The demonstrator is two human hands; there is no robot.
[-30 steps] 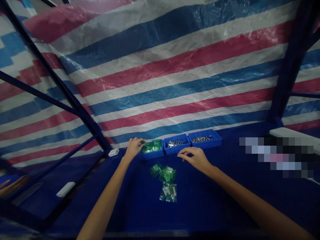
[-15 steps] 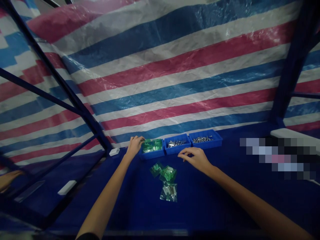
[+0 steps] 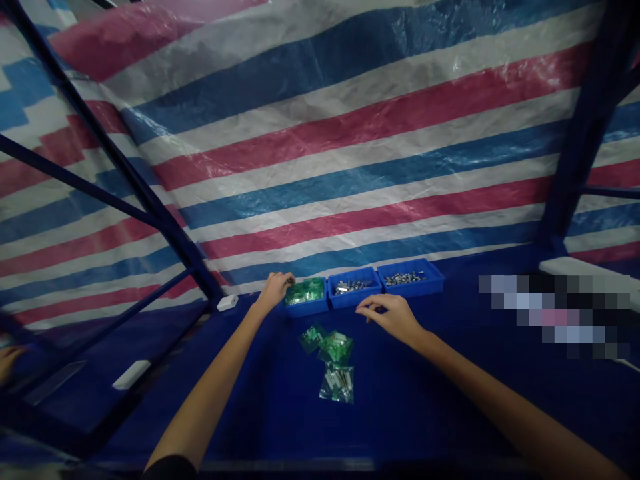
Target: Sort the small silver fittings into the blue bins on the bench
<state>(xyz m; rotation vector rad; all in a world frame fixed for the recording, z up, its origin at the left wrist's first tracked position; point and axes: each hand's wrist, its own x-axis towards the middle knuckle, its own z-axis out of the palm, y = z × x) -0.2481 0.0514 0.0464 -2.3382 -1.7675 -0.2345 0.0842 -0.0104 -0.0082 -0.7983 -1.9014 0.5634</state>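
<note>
Left hand (image 3: pixel 278 288): at the left end of the left blue bin (image 3: pixel 306 309), fingers bent down by its rim. Cannot tell whether anything is between the fingertips, or whether they touch the rim.

Right hand (image 3: pixel 390 313): on the near side of the middle blue bin (image 3: pixel 355 300), fingers curled, index finger and thumb brought close together. Cannot tell if something small is pinched there.

Three bins in a row at the back of the bench (image 3: pixel 400 420). Left one holds shiny green packets (image 3: pixel 305 291); middle, loose metal parts (image 3: pixel 350 287); right blue bin (image 3: pixel 420 287), smaller-looking metal pieces (image 3: pixel 404 278).

Between the forearms, three bags lie flat: small green bag (image 3: pixel 312 338) farthest left, larger green bag (image 3: pixel 336 347) just beside it, clear bag (image 3: pixel 337 385) of slim metal pieces nearest the wearer. Edges close; overlap unclear.

White box (image 3: pixel 227 303) left of the left hand. Striped sheet (image 3: pixel 370 147) hangs behind the bins. Far left edge: another person's hand (image 3: pixel 7 363), blurred, well apart.
</note>
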